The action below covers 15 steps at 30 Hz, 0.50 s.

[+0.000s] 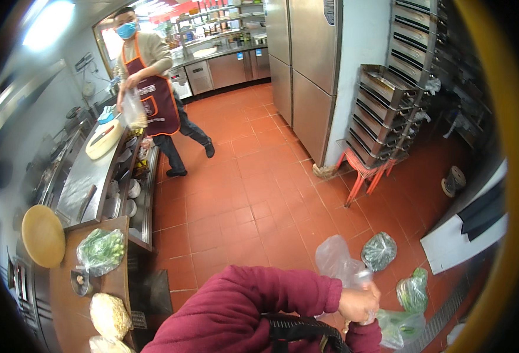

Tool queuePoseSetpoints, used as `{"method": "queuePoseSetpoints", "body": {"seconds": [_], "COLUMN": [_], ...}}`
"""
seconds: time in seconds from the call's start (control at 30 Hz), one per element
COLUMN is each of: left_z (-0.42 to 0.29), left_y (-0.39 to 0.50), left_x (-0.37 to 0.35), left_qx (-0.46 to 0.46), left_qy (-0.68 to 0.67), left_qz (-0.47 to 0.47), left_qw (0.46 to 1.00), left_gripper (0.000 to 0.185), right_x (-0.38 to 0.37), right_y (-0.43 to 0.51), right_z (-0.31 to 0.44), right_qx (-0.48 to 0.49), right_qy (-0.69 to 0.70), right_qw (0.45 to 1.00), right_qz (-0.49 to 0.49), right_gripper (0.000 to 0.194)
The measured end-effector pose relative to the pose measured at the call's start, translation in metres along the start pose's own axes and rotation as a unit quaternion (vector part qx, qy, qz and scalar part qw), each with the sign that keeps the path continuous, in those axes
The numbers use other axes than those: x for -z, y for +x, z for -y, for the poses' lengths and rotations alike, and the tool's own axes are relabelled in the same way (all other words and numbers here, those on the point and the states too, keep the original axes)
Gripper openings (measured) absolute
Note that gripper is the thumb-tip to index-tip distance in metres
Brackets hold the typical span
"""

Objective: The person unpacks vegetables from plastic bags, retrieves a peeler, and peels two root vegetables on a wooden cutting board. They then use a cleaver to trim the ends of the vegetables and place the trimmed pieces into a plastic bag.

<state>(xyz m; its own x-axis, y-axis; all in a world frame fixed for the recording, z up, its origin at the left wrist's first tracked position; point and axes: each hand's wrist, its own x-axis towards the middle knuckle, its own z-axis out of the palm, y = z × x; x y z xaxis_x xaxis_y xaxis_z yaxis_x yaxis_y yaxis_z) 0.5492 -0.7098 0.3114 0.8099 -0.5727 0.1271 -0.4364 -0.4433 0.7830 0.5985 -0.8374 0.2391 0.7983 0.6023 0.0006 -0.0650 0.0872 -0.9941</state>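
My left hand [357, 303], at the end of a maroon sleeve, is closed around the gathered neck of a clear plastic bag [336, 258]. The bag puffs out above and behind the wrist, and its contents are hidden. Close below, a second maroon cuff [365, 337] meets the left hand; my right hand is mostly covered there, so its grip does not show. Beside the hands on the floor lies a clear bag of green vegetables [398, 328]. Two more bagged bundles of greens, one lighter [412, 289] and one darker [378, 251], rest farther off.
A masked person [147, 84] in an apron carries a plastic bag near the steel counter [72, 187]. Bagged greens [101, 250] and a bag of pale food [109, 315] sit on the wooden table. Stacked metal trays [383, 114] stand on a red stool beside a steel refrigerator [312, 88].
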Motion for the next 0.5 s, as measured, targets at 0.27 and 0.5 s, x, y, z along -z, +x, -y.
{"method": "queuePoseSetpoints", "body": {"seconds": [0.27, 0.5], "left_z": [0.07, 0.096], "left_y": [0.082, 0.144], "left_x": [0.096, 0.124], "left_qx": [0.179, 0.128], "left_qy": [-0.057, -0.038], "left_qz": [-0.238, -0.298], "left_qw": [0.953, 0.945], "left_gripper": [0.016, 0.016], "right_x": [0.062, 0.103], "right_y": [0.093, 0.191], "right_z": [0.044, 0.039], "right_qx": [-0.084, -0.029], "right_qy": [0.004, -0.004], "right_qw": [0.974, 0.994], "right_qz": [0.212, 0.105], "right_gripper": [0.011, 0.017]}}
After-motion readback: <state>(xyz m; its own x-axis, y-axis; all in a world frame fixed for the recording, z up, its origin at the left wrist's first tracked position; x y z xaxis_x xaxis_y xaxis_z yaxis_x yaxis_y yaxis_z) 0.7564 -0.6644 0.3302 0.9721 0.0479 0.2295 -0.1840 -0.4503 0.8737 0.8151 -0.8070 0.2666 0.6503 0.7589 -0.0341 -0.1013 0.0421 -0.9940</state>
